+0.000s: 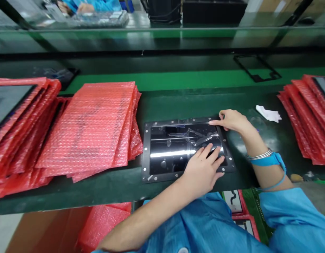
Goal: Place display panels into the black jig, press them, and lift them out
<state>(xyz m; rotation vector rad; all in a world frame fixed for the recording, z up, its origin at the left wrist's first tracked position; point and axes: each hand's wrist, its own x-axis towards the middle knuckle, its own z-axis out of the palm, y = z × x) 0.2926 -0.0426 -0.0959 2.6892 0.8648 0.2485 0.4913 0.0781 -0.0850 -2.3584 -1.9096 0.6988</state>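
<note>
Left hand (pixel 202 170) lies flat on the panel (pixel 175 149) (no writing legible); right hand (pixel 231 120) pinches its far right corner.

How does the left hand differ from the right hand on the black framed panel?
The left hand lies flat on the glossy black framed panel, fingers spread; the right hand pinches its far right corner. The right wrist carries a blue strap; the left is bare. Both touch the panel.
</note>
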